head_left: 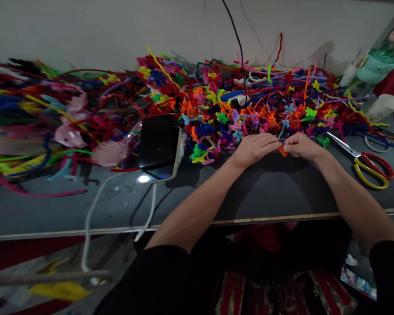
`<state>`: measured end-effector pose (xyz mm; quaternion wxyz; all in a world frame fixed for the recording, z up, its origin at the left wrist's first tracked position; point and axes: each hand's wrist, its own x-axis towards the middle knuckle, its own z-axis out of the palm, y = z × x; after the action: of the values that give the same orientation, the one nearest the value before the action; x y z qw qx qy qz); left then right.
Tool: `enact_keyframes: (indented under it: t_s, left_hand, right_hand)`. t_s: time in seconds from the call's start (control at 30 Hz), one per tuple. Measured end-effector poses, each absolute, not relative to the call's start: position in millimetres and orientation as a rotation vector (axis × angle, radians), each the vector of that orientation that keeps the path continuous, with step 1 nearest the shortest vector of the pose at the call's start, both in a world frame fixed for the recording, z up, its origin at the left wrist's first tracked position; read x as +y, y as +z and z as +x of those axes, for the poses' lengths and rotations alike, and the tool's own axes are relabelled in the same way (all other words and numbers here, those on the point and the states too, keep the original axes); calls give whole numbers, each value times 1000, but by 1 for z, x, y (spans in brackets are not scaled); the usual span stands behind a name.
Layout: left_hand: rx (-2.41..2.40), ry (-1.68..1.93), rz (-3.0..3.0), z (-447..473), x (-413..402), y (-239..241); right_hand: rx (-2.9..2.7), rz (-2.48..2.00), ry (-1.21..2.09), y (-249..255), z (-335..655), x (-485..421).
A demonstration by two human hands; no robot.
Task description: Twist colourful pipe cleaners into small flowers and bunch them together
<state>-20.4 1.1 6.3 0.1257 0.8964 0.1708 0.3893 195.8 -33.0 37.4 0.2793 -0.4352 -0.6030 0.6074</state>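
Observation:
My left hand [256, 148] and my right hand [301, 147] meet over the dark table, close to the front of a colourful heap. Between their fingertips is a small orange pipe-cleaner piece [283, 151], bent into a shape that is mostly hidden. The right thumb and forefinger pinch it, and the left fingers, held together, close on its other side. Just behind the hands lie many pipe-cleaner flowers [238, 134] in mixed colours. A light blue pipe-cleaner flower [289, 108] stands up there on its stem.
Scissors [361, 158] with red and yellow handles lie open at right. A paper cup [384, 107] stands behind them. Left of my hands are a phone [156, 141] on a pale device, a pink hairbrush [110, 153] and a white cable [88, 218]. Loose pipe cleaners [52, 105] cover the left side.

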Motion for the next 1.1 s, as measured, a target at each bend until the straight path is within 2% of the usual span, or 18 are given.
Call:
enact_keyframes:
  t_s: [0.3, 0.47, 0.57, 0.67, 0.77, 0.9, 1.1]
  left_hand:
    - [408, 1068, 2924, -19, 7, 10]
    - [627, 1063, 2977, -12, -4, 14]
    - [901, 1225, 2689, -4, -12, 14]
    - [1012, 1198, 2213, 0, -13, 12]
    - [971, 1121, 1884, -2, -7, 10]
    - [931, 1173, 1829, -5, 1, 8]
    - [858, 1145, 1826, -5, 7, 5]
  right_hand:
    - [-2059, -1344, 968, 49, 193, -39]
    - [-2168, -1524, 303, 43, 182, -45]
    - [-2119, -1580, 58, 36, 176, -50]
    - [-2007, -1509, 116, 29, 175, -49]
    - [-1869, -1392, 428, 23, 178, -42]
    - [-1690, -1296, 809, 17, 181, -31]
    - [-1624, -1283, 881, 18, 178, -31]
